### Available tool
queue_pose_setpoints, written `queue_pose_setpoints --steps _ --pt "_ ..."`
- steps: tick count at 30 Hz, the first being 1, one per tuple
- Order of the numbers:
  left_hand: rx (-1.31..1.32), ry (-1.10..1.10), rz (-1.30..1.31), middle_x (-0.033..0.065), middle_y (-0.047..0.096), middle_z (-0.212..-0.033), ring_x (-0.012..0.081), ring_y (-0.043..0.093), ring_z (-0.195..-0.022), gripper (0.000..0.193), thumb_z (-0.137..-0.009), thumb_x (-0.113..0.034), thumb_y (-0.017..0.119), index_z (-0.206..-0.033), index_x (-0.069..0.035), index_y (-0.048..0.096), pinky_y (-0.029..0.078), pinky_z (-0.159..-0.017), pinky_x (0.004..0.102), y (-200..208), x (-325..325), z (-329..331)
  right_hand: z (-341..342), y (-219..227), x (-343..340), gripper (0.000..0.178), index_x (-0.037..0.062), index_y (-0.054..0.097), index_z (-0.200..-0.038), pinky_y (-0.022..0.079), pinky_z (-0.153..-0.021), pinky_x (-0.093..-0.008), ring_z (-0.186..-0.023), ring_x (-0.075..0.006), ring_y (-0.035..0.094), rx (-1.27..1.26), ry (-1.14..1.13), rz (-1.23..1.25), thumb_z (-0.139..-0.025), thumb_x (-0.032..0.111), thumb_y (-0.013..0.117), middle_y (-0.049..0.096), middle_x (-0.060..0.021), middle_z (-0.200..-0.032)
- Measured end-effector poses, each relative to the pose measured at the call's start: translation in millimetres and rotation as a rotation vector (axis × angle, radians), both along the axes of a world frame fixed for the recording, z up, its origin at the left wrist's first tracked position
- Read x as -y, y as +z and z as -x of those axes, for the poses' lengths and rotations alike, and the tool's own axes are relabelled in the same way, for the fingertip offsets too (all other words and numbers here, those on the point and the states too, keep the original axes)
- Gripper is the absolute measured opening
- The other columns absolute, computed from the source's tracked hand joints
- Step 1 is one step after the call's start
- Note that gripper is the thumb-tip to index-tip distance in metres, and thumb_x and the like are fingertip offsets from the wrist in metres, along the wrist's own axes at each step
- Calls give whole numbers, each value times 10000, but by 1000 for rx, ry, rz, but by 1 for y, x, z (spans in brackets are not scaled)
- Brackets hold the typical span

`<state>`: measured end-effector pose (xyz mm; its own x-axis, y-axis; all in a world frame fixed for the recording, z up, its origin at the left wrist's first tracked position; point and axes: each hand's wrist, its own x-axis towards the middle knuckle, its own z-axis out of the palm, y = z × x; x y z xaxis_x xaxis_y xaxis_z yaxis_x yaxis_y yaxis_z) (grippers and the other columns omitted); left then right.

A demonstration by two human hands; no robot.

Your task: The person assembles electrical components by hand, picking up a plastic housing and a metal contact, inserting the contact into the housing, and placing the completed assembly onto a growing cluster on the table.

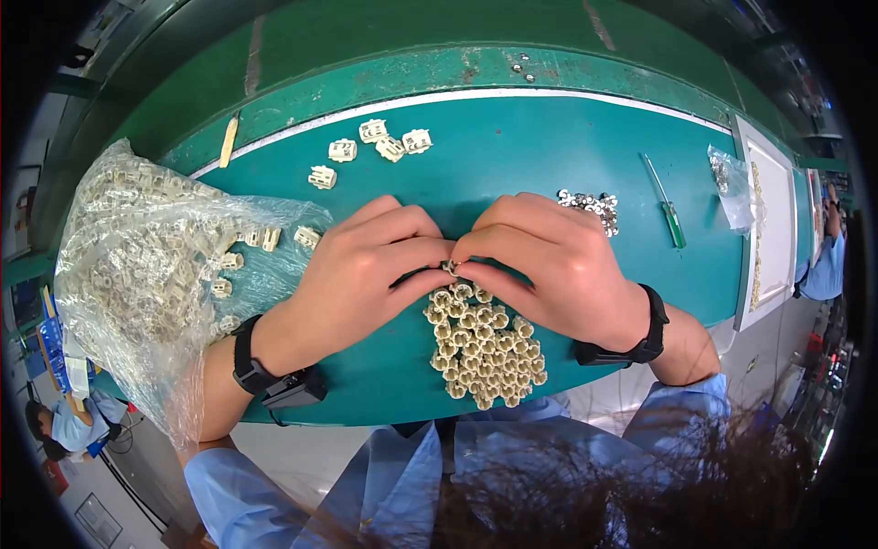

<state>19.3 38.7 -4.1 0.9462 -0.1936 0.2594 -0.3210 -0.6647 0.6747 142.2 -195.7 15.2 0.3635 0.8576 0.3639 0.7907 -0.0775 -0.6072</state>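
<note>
Fingertips of my left hand and my right hand meet in a pinch over the middle of the green table. Between them shows a small, shiny metal piece, mostly covered by the fingers, so its exact kind is unclear. Right below the fingertips, a close-packed group of cream plastic sockets stands with round openings facing up. Beyond my right hand lies a loose pile of small silvery metal parts, partly behind the knuckles. Several cream plastic housings lie past my left hand.
A clear plastic bag full of cream housings spreads over the table's left side, against my left forearm. A green-handled screwdriver, a small clear bag and a white tray are on the right. Other people sit farther off at both sides.
</note>
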Motion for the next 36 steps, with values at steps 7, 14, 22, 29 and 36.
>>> queue_pose_setpoints --steps 7,14,22,29,36 --pt "14 -2 21 4 726 -1007 251 666 -915 185 -911 -165 917 -1072 -92 864 586 -798 394 -6 0 1 5 2 -1 218 70 844 -1049 594 -680 -387 -819 -254 746 23 16 39 -862 60 956 776 -59 -994" --pt "24 -3 35 23 761 -1011 262 669 -884 251 -833 -80 968 -1058 -76 856 569 -761 389 -5 0 2 6 2 -2 214 73 847 -1044 600 -688 -380 -823 -250 749 30 6 60 -864 76 963 780 -57 -989" --pt "34 -10 36 22 761 -1012 260 672 -884 264 -832 -79 969 -1073 -77 861 574 -757 387 -6 1 1 5 3 -1 208 79 854 -1041 594 -675 -376 -812 -241 746 26 9 62 -867 89 968 782 -53 -988" --pt "24 -9 32 22 763 -1021 259 674 -890 268 -832 -86 971 -1077 -80 862 576 -760 385 -6 0 2 5 3 -1 210 78 855 -1037 592 -669 -374 -804 -238 744 27 14 65 -863 96 972 781 -51 -987" --pt "14 -16 39 21 763 -1022 259 676 -891 299 -834 -92 974 -1117 -93 878 577 -763 388 -4 -2 2 -3 8 3 205 66 860 -1045 592 -662 -374 -806 -237 746 17 -10 59 -870 78 966 781 -60 -975"
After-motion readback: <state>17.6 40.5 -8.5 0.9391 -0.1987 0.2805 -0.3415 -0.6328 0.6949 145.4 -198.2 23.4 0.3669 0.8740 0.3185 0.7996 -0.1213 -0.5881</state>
